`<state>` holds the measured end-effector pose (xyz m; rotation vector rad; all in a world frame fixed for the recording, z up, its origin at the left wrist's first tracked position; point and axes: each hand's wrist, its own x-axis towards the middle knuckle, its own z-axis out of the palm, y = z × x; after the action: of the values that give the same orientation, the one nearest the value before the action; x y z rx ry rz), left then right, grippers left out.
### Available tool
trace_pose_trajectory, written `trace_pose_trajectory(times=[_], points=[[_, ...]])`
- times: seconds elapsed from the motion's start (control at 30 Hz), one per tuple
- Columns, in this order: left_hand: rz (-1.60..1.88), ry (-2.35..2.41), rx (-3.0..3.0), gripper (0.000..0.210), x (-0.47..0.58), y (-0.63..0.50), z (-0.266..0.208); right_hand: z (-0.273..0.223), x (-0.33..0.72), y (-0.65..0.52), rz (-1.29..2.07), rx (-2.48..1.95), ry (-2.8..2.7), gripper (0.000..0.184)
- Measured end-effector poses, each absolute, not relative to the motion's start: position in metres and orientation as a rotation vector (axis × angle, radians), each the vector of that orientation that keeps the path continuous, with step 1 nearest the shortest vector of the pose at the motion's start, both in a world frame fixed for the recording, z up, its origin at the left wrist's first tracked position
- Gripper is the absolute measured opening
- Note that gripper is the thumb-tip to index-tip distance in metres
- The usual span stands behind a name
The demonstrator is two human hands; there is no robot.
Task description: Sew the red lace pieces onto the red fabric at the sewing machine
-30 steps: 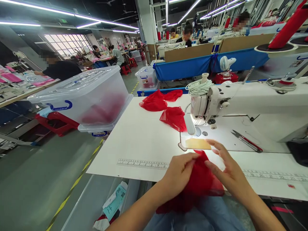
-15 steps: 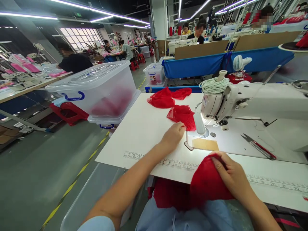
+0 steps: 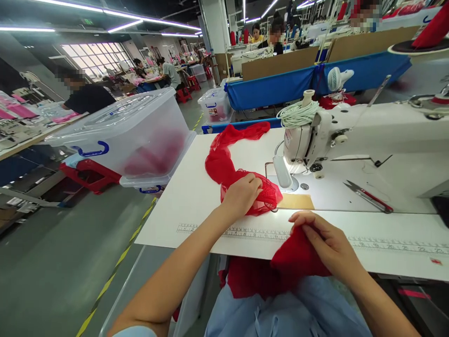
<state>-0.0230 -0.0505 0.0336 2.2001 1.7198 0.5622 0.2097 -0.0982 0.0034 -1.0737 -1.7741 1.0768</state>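
Note:
My left hand (image 3: pixel 242 195) is closed, its fingertips pinching a sheer red lace fabric (image 3: pixel 264 194) on the table left of the needle area. A strip of the same red stuff curves from it toward the back of the table. My right hand (image 3: pixel 328 241) grips a separate piece of red cloth (image 3: pixel 298 255) at the table's front edge, thumb over fingers; this cloth hangs down toward the red fabric on my lap (image 3: pixel 245 278). The sewing machine (image 3: pixel 351 135) stands behind and right of my hands, a light-coloured cord coil on its head.
Red-handled thread snips (image 3: pixel 370 196) lie on the machine bed. A yellowish patch (image 3: pixel 297 201) sits before the needle area, and a printed ruler (image 3: pixel 396 244) runs along the front edge. Clear plastic bins (image 3: pixel 140 126) stand left of the table. Other people sit at machines farther off.
My left hand has pulled the red lace fabric toward me and left, away from the machine, stretching out the strip behind it. My right hand still holds its cloth. The view has turned slightly.

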Motion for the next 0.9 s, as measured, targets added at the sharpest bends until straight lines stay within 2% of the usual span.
trace_pose_trajectory(times=[0.07,0.17,0.27,0.4,0.47,0.63,0.9], points=[[0.602,1.721,2.155,0.007,-0.018,-0.044,0.027,0.003,0.205,-0.1,1.272,-1.167,-1.629,0.023],[0.684,1.718,2.062,0.015,-0.015,-0.039,0.016,0.002,0.201,-0.098,1.495,-1.26,-1.426,0.033],[0.803,1.679,1.978,0.018,-0.016,-0.043,0.013,0.0,0.198,-0.092,1.426,-1.369,-1.365,0.045],[0.919,1.62,1.903,0.014,-0.018,-0.05,0.02,-0.001,0.186,-0.079,1.398,-1.346,-1.411,0.051],[0.933,1.604,1.875,0.015,-0.017,-0.053,0.023,-0.001,0.177,-0.073,1.421,-1.281,-1.444,0.049],[0.911,1.576,1.855,0.018,-0.018,-0.054,0.024,-0.003,0.162,-0.06,1.367,-1.186,-1.443,0.027],[0.969,1.556,1.856,0.019,-0.015,-0.049,0.021,-0.009,0.166,-0.059,1.417,-1.235,-1.366,0.03]])
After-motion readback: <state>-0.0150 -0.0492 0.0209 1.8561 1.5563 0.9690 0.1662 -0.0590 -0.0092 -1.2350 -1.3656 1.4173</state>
